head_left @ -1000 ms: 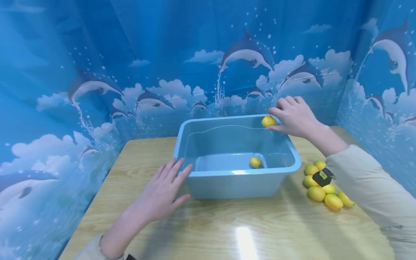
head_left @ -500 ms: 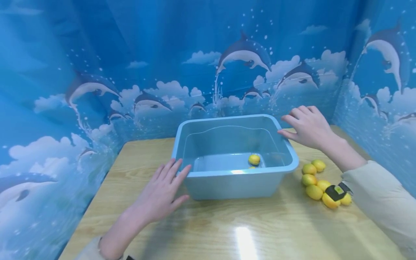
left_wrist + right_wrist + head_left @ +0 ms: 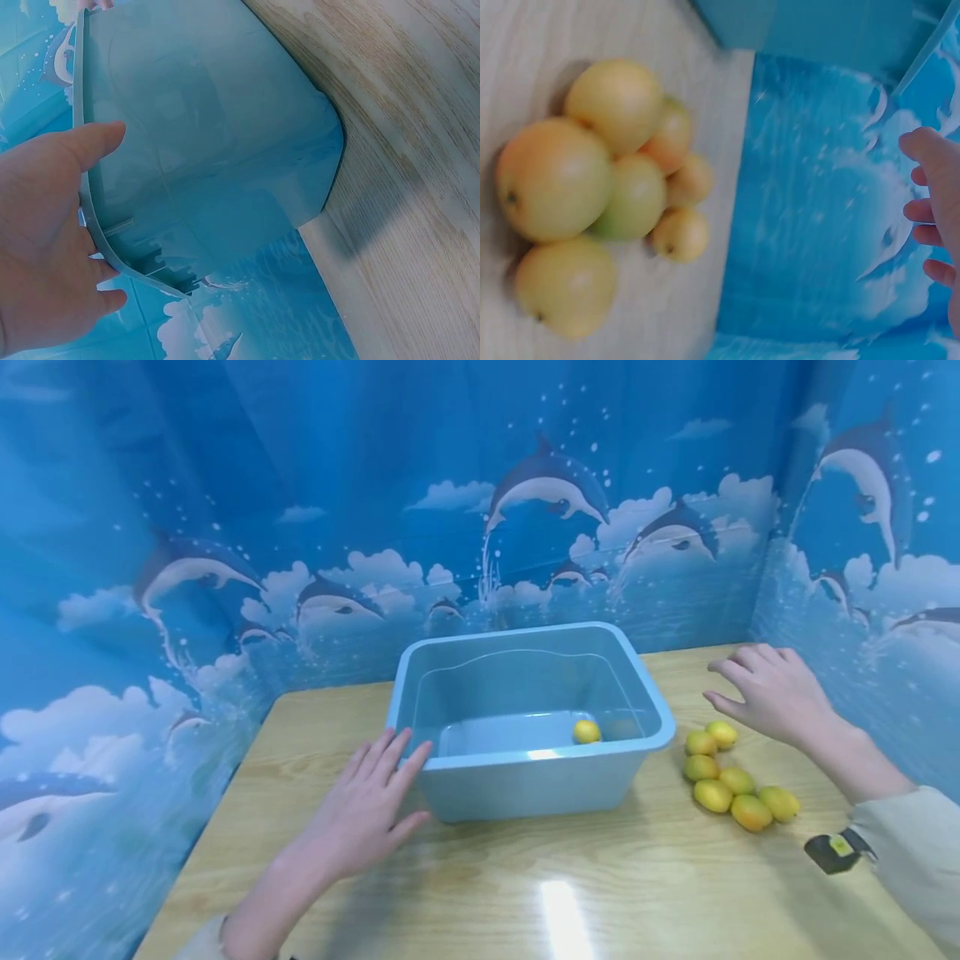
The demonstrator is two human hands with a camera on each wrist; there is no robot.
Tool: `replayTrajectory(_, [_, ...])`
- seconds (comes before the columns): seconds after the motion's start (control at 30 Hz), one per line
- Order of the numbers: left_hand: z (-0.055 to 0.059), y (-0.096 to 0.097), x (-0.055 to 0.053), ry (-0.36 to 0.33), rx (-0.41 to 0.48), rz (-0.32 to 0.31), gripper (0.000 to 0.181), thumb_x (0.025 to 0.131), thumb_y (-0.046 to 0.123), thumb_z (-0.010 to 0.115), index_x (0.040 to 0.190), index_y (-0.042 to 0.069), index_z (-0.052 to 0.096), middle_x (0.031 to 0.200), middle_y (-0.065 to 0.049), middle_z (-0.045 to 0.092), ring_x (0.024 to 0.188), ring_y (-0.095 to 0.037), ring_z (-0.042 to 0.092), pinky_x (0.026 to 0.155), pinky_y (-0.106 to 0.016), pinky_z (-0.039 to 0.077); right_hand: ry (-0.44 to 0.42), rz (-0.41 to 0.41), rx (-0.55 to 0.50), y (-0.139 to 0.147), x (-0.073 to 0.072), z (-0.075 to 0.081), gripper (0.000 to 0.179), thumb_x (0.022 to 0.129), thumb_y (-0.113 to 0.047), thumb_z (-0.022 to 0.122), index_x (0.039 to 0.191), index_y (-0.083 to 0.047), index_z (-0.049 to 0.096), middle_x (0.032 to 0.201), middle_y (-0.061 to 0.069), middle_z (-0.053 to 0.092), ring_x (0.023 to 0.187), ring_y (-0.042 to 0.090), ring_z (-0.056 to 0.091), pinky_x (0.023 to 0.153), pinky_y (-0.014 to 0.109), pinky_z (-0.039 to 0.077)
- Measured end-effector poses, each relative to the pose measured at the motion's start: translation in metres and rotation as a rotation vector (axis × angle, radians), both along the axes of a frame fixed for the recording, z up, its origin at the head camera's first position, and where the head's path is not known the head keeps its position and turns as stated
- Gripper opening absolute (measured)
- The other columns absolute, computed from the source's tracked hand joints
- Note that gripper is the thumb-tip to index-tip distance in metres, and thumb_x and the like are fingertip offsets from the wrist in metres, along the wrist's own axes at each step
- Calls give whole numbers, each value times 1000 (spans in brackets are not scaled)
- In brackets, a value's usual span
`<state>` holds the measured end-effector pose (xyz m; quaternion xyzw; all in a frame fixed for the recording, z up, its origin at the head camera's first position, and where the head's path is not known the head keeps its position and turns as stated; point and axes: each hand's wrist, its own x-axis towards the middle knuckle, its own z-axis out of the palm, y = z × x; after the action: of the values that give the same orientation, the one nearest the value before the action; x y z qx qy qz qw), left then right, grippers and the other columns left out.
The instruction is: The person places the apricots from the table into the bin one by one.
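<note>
A light blue plastic bin (image 3: 525,785) sits on the wooden table, its mouth facing up. My left hand (image 3: 367,806) lies with spread, straight fingers at the bin's front left corner; in the left wrist view its thumb overlaps the wall near the rim. One yellow oval fruit (image 3: 587,732), like a small mango, shows on the bin floor; the front wall hides part of that floor. My right hand (image 3: 776,693) hovers beyond a cluster of yellow-green fruits (image 3: 712,796), fingers loosely bent and holding nothing. The right wrist view shows those fruits (image 3: 555,180) touching one another.
A blue curtain (image 3: 360,485) printed with dolphins hangs behind the table and along both sides. The bare wooden tabletop (image 3: 465,885) stretches in front of the bin. A small black device (image 3: 836,852) is strapped at my right wrist.
My right hand let a yellow fruit go into the bin, then moved right, away from the rim and over toward the fruit cluster. My left hand stays at the front left corner.
</note>
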<state>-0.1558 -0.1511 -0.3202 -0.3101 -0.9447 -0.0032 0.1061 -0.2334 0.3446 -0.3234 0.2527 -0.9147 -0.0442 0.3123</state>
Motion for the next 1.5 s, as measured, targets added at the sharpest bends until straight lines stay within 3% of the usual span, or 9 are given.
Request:
replayTrajectory(0.1, [-1,-1,1,-1,4,5,76,87,41,62,147,9,26,148,-22,24,137,-38,18,108,-55,21,-69,-47,17,11,1,-7,40,70,-26,75,101,-3,65,90,15,61,83,37,54,59,48,41])
replayTrajectory(0.17, [-1,-1,1,0,3,8,76,87,41,61,147,9,26,148,-22,24,137,-38,18,108,-55,20,-124,-70,22,19,0,-12,45,67,-24,79,103,-3,64,90,15,60,83,37,54,58,48,42])
replayTrajectory(0.37, [-2,-2,2,-8,5,14,75,87,40,62,146,9,27,148,-22,23,137,-38,17,108,-54,19,-245,-78,24,41,-2,-36,54,67,-28,81,110,-2,61,92,16,59,84,37,54,57,47,43])
replayTrajectory(0.6, [-1,-3,1,-6,-5,22,76,88,41,60,147,10,25,150,-21,20,137,-37,16,109,-53,18,-280,-43,47,52,-9,-54,56,65,-27,81,110,-1,60,84,11,56,75,31,53,52,41,42])
replayTrajectory(0.73, [-1,-3,2,-9,-8,23,76,88,41,60,147,10,25,150,-21,20,137,-37,16,109,-53,18,-362,-70,54,52,-13,-59,56,68,-28,80,113,-1,59,86,11,55,78,31,52,58,43,44])
replayTrajectory(0.87, [-1,-3,3,-12,-11,21,77,87,41,61,147,10,25,149,-21,21,137,-37,16,109,-54,19,-446,-117,83,50,-14,-63,57,71,-30,77,117,-1,58,93,13,57,88,36,53,71,54,43])
replayTrajectory(1.1, [-2,-3,3,-4,-10,17,76,87,41,62,147,10,26,149,-21,22,137,-37,16,108,-54,19,-452,-151,133,47,-17,-69,59,70,-36,77,116,-3,60,103,17,57,99,39,49,80,61,39])
replayTrajectory(1.5, [1,0,2,-5,-10,15,76,87,41,61,147,10,26,150,-21,21,137,-37,16,109,-54,19,-467,-163,158,49,-23,-79,50,69,-37,77,105,-6,65,83,6,50,84,31,50,69,50,41])
